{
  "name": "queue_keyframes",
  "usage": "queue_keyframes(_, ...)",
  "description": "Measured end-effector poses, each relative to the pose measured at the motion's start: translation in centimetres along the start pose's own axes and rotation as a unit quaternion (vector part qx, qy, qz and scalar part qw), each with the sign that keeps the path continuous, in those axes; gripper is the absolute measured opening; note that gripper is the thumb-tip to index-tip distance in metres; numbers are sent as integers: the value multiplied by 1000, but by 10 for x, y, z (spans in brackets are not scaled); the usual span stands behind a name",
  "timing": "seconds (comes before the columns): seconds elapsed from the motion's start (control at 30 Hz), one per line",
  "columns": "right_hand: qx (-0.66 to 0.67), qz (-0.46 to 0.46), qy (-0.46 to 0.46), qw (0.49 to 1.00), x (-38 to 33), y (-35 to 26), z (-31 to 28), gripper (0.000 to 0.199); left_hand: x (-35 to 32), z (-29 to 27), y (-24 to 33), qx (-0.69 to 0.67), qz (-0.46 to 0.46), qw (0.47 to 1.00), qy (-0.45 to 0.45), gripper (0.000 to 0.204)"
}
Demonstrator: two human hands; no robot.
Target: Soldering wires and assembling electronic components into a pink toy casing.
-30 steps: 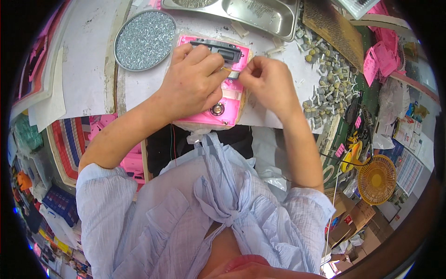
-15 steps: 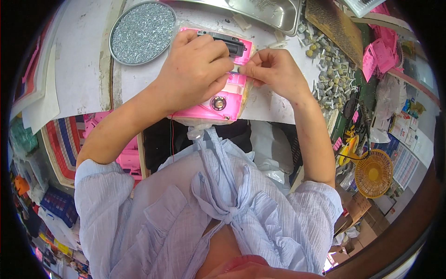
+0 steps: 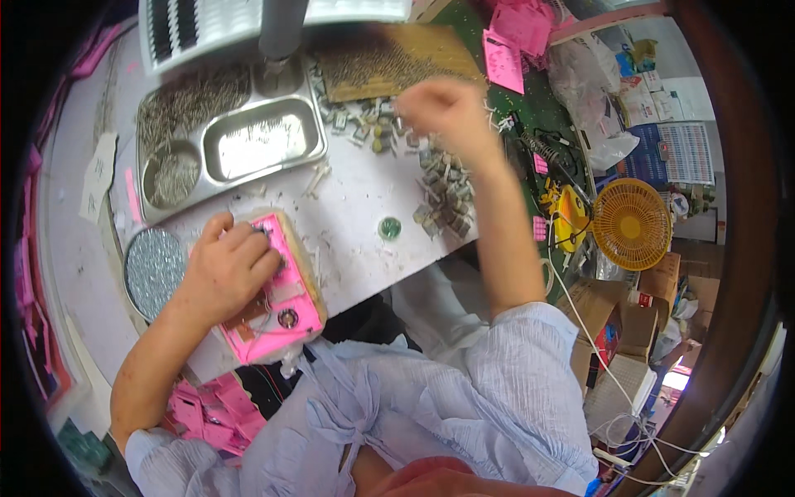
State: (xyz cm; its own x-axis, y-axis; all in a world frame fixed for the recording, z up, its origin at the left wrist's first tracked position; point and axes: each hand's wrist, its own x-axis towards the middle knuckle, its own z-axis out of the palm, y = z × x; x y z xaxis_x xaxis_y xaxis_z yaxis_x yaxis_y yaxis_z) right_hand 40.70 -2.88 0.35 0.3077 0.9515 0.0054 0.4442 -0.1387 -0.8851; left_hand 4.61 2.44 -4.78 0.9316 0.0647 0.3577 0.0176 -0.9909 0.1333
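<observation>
My left hand (image 3: 225, 269) lies flat on a pink circuit board (image 3: 281, 311) that rests on a pale block at the near edge of the white table (image 3: 356, 199). My right hand (image 3: 440, 108) is stretched far out over a heap of small electronic parts (image 3: 443, 195), its fingers curled and blurred; I cannot tell if it holds a part. A single small green round part (image 3: 390, 227) lies on the table between the two hands.
A steel compartment tray (image 3: 224, 149) with thin metal pins sits at the back left, a round glittery grey dish (image 3: 151, 269) left of my hand. A brown board (image 3: 389, 62) lies behind. A yellow fan (image 3: 632, 224) and cardboard boxes (image 3: 638, 306) stand on the right.
My right hand left the pink board and reached far forward to the heap of parts. The view swung, so the board now lies lower left. My left hand stays on the board.
</observation>
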Motion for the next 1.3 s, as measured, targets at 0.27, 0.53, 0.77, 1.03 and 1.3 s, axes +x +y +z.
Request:
queue_keyframes(0.27,-467,186,172,847,148,209,-216,47,35,-9,-14,-14,111,986,-122,8)
queue_keyframes(0.53,-577,136,268,759,156,206,-210,35,40,-16,-10,18,127,980,-151,11)
queue_keyframes(0.77,285,-42,438,852,92,139,-216,33,15,3,-9,2,30,995,-94,13)
queue_keyframes(1.03,495,-98,109,856,-156,14,20,40,-25,-44,28,-418,-369,811,177,40)
queue_keyframes(1.3,350,12,-104,931,-111,-53,122,49,-32,-52,49,-571,-413,647,293,64)
